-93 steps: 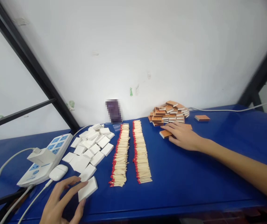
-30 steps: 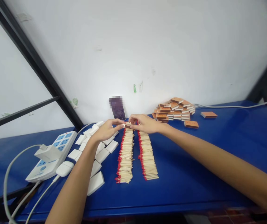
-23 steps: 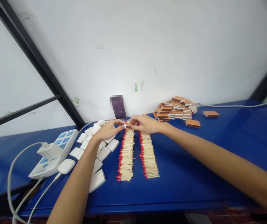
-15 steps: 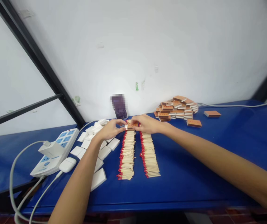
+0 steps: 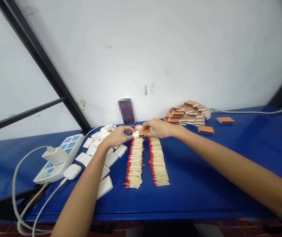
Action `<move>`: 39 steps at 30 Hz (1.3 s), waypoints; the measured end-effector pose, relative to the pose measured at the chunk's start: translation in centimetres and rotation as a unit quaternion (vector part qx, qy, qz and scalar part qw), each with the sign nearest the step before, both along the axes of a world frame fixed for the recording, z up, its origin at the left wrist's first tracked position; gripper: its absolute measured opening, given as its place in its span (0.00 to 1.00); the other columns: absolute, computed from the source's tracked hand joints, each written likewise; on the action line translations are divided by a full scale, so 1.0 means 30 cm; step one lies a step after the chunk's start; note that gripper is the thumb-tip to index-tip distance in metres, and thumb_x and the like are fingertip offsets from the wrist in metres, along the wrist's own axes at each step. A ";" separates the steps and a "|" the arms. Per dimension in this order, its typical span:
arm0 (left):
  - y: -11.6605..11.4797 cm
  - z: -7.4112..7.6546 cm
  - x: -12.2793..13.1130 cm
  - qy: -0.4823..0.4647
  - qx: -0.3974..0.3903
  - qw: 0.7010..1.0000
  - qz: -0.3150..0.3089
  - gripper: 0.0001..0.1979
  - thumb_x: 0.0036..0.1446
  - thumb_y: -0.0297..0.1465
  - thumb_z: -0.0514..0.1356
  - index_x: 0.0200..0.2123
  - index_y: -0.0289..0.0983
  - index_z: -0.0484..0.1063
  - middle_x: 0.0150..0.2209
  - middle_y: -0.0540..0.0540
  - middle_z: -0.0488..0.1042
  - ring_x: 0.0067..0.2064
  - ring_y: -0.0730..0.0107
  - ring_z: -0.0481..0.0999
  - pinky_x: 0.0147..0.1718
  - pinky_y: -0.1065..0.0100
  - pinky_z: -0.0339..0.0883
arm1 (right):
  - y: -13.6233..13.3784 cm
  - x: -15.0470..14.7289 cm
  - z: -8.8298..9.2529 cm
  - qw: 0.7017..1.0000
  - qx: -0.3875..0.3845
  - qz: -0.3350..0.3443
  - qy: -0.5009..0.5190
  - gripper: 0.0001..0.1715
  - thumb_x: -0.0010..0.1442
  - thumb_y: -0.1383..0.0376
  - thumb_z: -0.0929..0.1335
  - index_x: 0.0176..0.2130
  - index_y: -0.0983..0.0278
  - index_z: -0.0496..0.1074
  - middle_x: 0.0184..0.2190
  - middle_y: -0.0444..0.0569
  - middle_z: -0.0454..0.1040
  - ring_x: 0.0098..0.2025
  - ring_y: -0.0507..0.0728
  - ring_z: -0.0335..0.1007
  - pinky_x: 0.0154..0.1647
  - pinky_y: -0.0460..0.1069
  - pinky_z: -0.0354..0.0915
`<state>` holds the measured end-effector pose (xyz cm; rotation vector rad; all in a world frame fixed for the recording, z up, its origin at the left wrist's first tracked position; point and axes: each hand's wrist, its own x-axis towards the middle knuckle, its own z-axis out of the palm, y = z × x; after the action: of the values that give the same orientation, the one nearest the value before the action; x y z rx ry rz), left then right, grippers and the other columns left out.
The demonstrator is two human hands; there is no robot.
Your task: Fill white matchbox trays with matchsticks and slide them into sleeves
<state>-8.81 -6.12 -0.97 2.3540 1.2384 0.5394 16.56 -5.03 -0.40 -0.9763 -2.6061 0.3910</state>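
Between my two hands is a small matchbox, its white tray (image 5: pixel 136 134) sticking out on the left of the brown sleeve (image 5: pixel 143 132). My left hand (image 5: pixel 118 136) pinches the tray's outer end with thumb and finger. The fingers of my right hand (image 5: pixel 156 128) are closed on the sleeve. Below the hands, two long rows of red-tipped matches lie on the blue table: a left row (image 5: pixel 135 163) and a right row (image 5: pixel 159 161). The far ends of both rows are partly hidden by the hands and box.
White matchbox trays (image 5: pixel 111 159) lie scattered at the left. A heap of brown matchboxes (image 5: pixel 190 113) sits at the back right, two lying apart. A phone (image 5: pixel 127 112) leans on the wall. A power strip (image 5: pixel 57 161), a white earphone case (image 5: pixel 72 171) and cables fill the far left.
My right hand has moved slightly right with the brown sleeve, and more of the white tray now shows at its left. My left hand stays almost in place.
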 end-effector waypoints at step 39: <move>-0.014 0.006 -0.011 -0.008 0.007 1.000 0.015 0.14 0.54 0.35 0.63 0.44 0.40 0.79 0.47 0.46 0.80 0.49 0.54 0.78 0.51 0.57 0.71 | -0.012 0.024 0.058 0.998 -0.029 -0.021 -0.060 0.14 0.58 0.63 0.71 0.44 0.64 0.81 0.42 0.52 0.82 0.42 0.59 0.76 0.40 0.48 0.65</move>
<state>-9.15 -6.54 -0.78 2.3422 1.2702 0.5773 17.28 -5.38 1.34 -1.1034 -2.6888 0.4117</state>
